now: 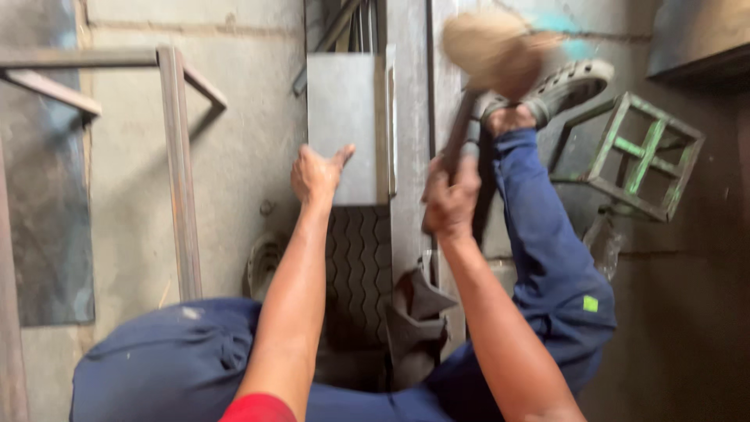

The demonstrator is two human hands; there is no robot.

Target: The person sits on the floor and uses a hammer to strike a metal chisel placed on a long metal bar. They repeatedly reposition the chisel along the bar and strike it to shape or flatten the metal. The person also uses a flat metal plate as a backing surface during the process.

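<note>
My left hand (pixel 316 173) presses on the lower left corner of a grey sheet-metal box (pixel 348 125) that lies on a long metal bar (pixel 410 156). My right hand (pixel 451 195) is shut on the dark handle of a mallet (pixel 492 48), whose blurred tan head is raised above the bar. My right leg in blue trousers (pixel 539 234) stretches forward, its grey sandal (pixel 564 86) near the mallet head. My left knee (pixel 164 359) is bent at the lower left.
A rubber tyre piece (pixel 359 273) lies under the bar between my legs. A green-painted metal frame cube (pixel 642 156) stands at the right. A rusty angle-iron frame (pixel 178 156) rises at the left, on a concrete floor (pixel 242 156).
</note>
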